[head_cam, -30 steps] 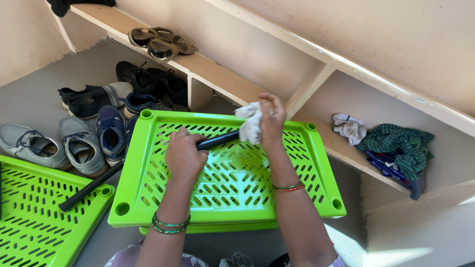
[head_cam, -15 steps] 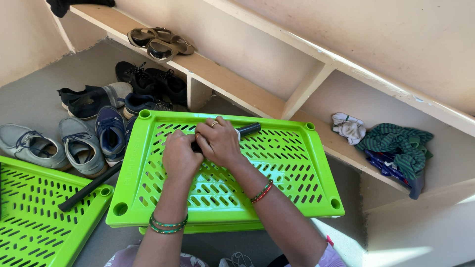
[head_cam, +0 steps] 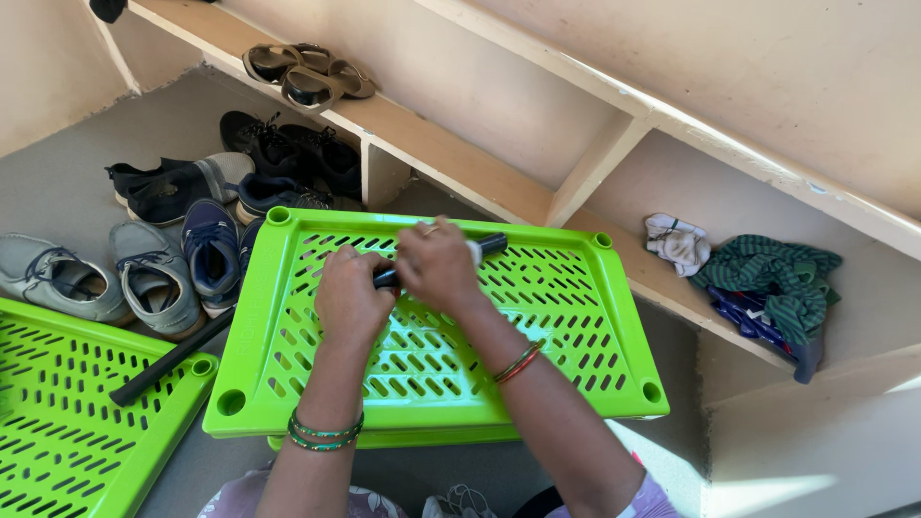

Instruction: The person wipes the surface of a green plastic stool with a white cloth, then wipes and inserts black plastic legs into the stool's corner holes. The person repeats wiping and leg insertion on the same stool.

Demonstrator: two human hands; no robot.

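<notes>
On the floor before a wooden shelf, a black rod is gripped by the left hand and right hand above a green slotted tray, shoes lying at left.

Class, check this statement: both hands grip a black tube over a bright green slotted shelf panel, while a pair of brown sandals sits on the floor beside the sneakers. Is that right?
Not quite. The brown sandals sit on the wooden ledge, not the floor, as the head view shows. The rest holds: left hand and right hand grip the black tube over the green slotted shelf panel, sneakers nearby.
</notes>
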